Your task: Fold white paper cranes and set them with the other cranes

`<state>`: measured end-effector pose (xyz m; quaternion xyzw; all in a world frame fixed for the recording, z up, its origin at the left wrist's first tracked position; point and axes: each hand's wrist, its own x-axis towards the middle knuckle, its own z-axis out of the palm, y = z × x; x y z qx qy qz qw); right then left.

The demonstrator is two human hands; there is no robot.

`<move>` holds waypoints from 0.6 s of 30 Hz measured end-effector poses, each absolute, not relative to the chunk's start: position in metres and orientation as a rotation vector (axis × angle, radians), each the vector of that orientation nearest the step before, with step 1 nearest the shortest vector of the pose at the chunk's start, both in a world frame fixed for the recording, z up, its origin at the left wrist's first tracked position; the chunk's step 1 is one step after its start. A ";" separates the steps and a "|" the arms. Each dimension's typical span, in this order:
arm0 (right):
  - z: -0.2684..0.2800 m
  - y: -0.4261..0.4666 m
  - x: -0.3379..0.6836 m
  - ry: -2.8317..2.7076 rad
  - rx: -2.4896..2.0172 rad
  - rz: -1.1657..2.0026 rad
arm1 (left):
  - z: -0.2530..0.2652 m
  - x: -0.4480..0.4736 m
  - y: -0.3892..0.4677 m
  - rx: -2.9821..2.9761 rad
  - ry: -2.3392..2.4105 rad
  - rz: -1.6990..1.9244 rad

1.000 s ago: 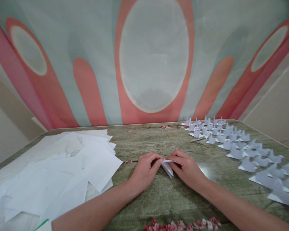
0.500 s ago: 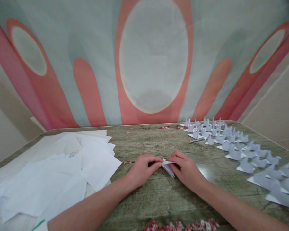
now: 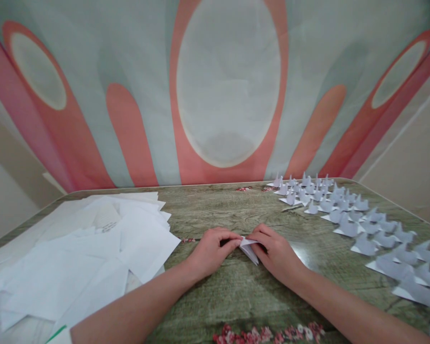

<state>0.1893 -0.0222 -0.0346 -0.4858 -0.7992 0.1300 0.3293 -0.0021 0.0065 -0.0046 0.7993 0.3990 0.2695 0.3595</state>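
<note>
Head view: a small piece of folded white paper [image 3: 250,251] sits between the two hands, over the middle of the wood-grained tabletop [image 3: 232,296]. The thumb and forefinger of the left hand [image 3: 210,254] are clamped on its upper left corner, right at the fingertips. The right hand [image 3: 277,253] has its fingers closed on the upper right side, where the top edge runs in between thumb and forefinger and is partly hidden. Below the fingertips, the folded layers slant down and to the right, ending in a narrow point just beside the right thumb; whether that point touches the tabletop, I cannot tell. Loose white sheets [image 3: 93,258] lie in an overlapping heap beyond the left forearm. Well apart on the right, folded paper birds [image 3: 365,244] stand in rows along the tabletop's side, near the right forearm.
</note>
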 end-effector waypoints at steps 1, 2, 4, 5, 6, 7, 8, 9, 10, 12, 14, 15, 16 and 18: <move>-0.035 -0.022 0.190 -2.090 -1.259 0.345 | -0.004 -0.002 0.006 2.065 1.019 0.685; -0.035 -0.021 0.190 -2.089 -1.246 0.352 | -0.003 -0.003 0.006 2.070 1.008 0.676; -0.036 -0.020 0.191 -2.087 -1.223 0.371 | -0.002 -0.003 0.006 2.081 0.988 0.671; -0.036 -0.020 0.191 -2.084 -1.212 0.382 | -0.002 -0.003 0.006 2.083 0.981 0.674; -0.036 -0.020 0.192 -2.078 -1.202 0.390 | -0.002 -0.003 0.006 2.083 0.978 0.678; -0.035 -0.020 0.192 -2.069 -1.194 0.397 | -0.003 -0.003 0.006 2.082 0.978 0.680; -0.035 -0.020 0.192 -2.061 -1.186 0.404 | -0.003 -0.003 0.006 2.080 0.979 0.682; -0.035 -0.020 0.192 -2.055 -1.179 0.411 | -0.003 -0.003 0.006 2.080 0.981 0.684; -0.034 -0.020 0.192 -2.051 -1.173 0.417 | -0.004 -0.003 0.006 2.081 0.984 0.686; -0.033 -0.021 0.191 -2.050 -1.170 0.434 | -0.005 -0.003 0.006 2.091 0.988 0.689; -0.032 -0.022 0.190 -2.046 -1.170 0.448 | -0.006 -0.003 0.006 2.109 0.999 0.692; -0.031 -0.022 0.190 -2.042 -1.169 0.453 | -0.007 -0.003 0.006 2.119 1.005 0.692; -0.031 -0.022 0.189 -2.037 -1.166 0.459 | -0.008 -0.003 0.006 2.127 1.010 0.693; -0.030 -0.022 0.189 -2.033 -1.154 0.465 | -0.008 -0.002 0.006 2.135 1.016 0.700</move>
